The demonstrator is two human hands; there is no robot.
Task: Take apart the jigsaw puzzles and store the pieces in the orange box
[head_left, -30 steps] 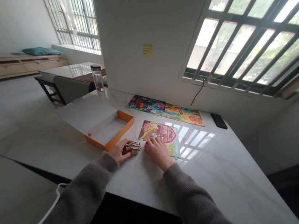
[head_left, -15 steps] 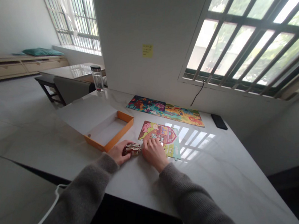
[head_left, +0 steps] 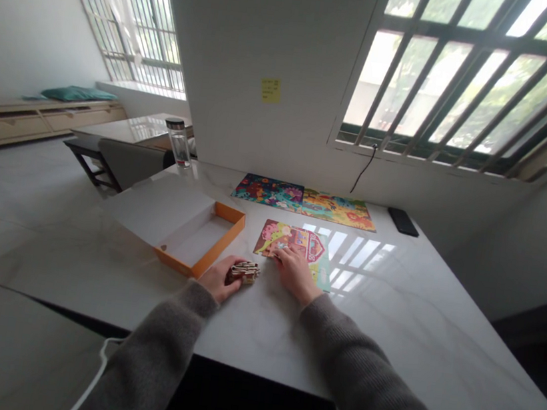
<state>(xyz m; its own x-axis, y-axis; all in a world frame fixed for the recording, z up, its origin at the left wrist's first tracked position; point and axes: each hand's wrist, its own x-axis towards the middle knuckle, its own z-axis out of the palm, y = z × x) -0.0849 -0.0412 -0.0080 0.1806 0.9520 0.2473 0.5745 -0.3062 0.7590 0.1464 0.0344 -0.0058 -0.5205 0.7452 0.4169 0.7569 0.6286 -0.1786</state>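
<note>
My left hand (head_left: 217,278) is closed around a stack of jigsaw puzzle pieces (head_left: 244,272), held on edge just above or on the table. My right hand (head_left: 294,269) reaches over the lower left part of a partly assembled farm puzzle (head_left: 319,246), which shows a red barn and a pink tree. Its fingertips are pinched together on a small puzzle piece (head_left: 276,255), mostly hidden under them. The palm and fingers cover the puzzle's lower middle.
An open orange box (head_left: 217,249) stands left of the hands. Two finished puzzles, one dark blue (head_left: 269,192) and one yellow (head_left: 338,209), lie by the wall. A black phone (head_left: 403,222) is at the back right, a glass bottle (head_left: 179,144) at the back left.
My right hand has shifted a little right and away from the stack, over the puzzle's lower left area. My left hand stays in place with its stack.
</note>
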